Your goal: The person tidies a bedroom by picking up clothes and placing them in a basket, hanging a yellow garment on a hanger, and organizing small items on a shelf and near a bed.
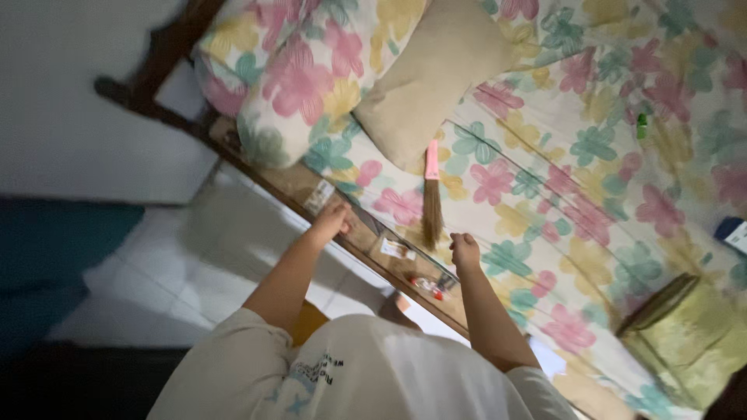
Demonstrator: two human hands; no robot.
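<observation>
- Two hands at the near edge of the bed, both arms stretched out from a pale T-shirt.
- Left hand (331, 220): fingers curled closed, resting on the wooden bed rail (299, 190) where the floral bedsheet (545, 194) ends. Grip on cloth not confirmed; too dim to tell.
- Right hand (464, 250): closed in a loose fist, just over the sheet's edge, a little farther along the same rail. Nothing identifiable in its grasp.
- Between the hands, just beyond them: small whisk broom (429, 194) with pink handle, flat on the sheet, bristles toward the rail, touched by neither hand.
- On the rail near the right hand: small red-and-white item (430, 288); kind not discernible.
- Farther out: beige pillow (436, 74) just beyond the broom handle, floral pillow (296, 70) beside it at the bed's end.
- Well apart on the sheet: small green object (642, 126); olive-green cushion (685, 334) at the far right.
- Below the rail: pale tiled floor (156, 272).
- Judgement on the step in hand: work on the sheet's border along the rail, both hands placed at it, broom set aside.
- Judgement on requirements: any pull or tuck of the border calls for a firm pinch of cloth in both hands and even tension; broom loose on the sheet, liable to slide or roll if the cloth shifts.
</observation>
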